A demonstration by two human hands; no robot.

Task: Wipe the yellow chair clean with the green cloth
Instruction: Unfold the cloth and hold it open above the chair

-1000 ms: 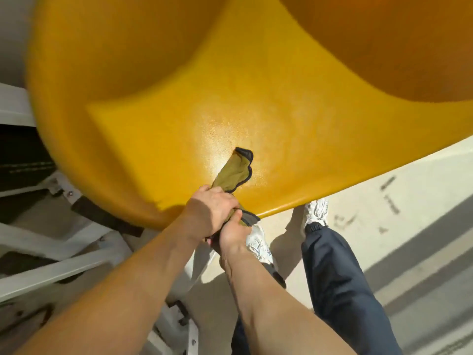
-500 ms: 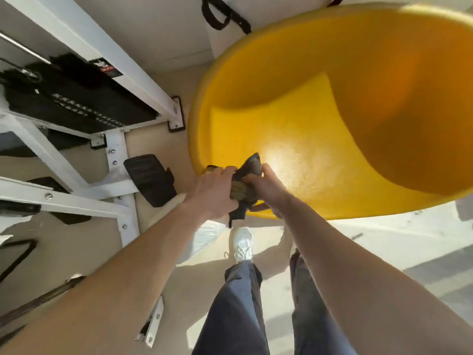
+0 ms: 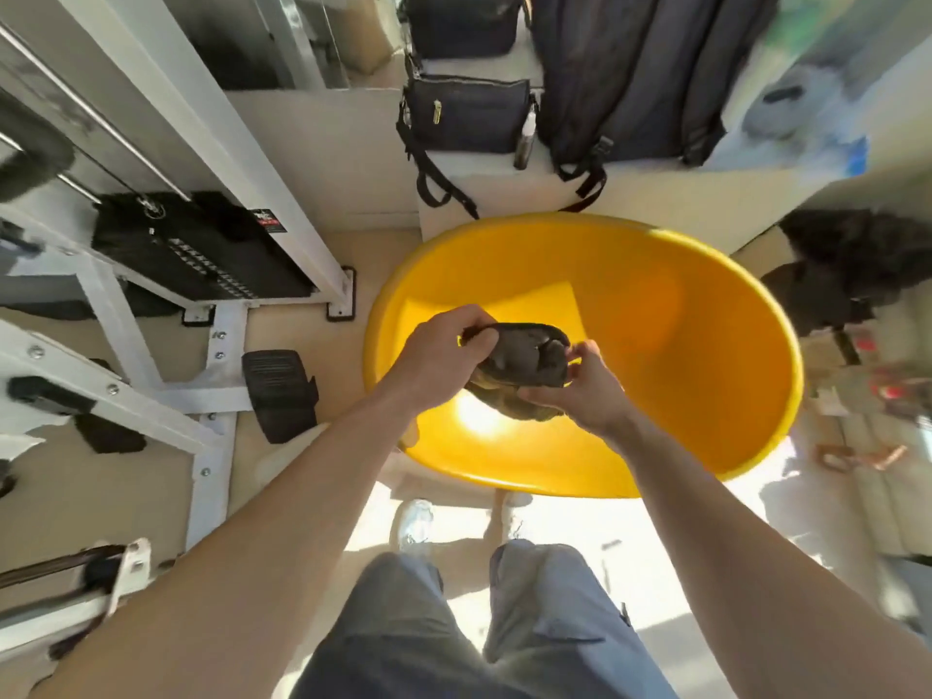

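**Inspector:** Where is the cloth?

**Assistant:** The cloth (image 3: 524, 363) is held in the air over the seat of the chair (image 3: 671, 315), apparently clear of the surface. It is bunched, dark on top and olive-green beneath.

**Inspector:** And the hands?

**Assistant:** The left hand (image 3: 439, 358) has its fingers curled round the cloth's left end. The right hand (image 3: 585, 391) pinches the right end between thumb and fingers, with the palm under the hanging part. Neither hand touches the chair.

**Inspector:** How will it handle?

**Assistant:** I judge the cloth soft, light and limp, with no risk of breakage. It folds on itself, so it is best gathered into a pad in one palm before pressing down. The chair is a glossy moulded shell, judged stiff, and the cloth should slide on it readily. Whether the shell shifts under pressure cannot be told, so a free hand on the rim would be prudent.

**Inspector:** What stands around it, and what is in the way?

**Assistant:**
- **Left:** a white machine frame (image 3: 222, 158) and a black foot plate (image 3: 280, 393), near the rim but apart from it.
- **Behind:** a ledge (image 3: 504, 194) carries a small bag (image 3: 464, 113), a bottle (image 3: 524, 138) and a backpack (image 3: 630, 78). The bag's strap (image 3: 433, 179) hangs toward the back rim.
- **Right:** a dark object, blurred and unidentified.
- **Front:** the person's shoes (image 3: 413, 522) stand close to the front edge.

Glare on the front of the seat may hide dirt.
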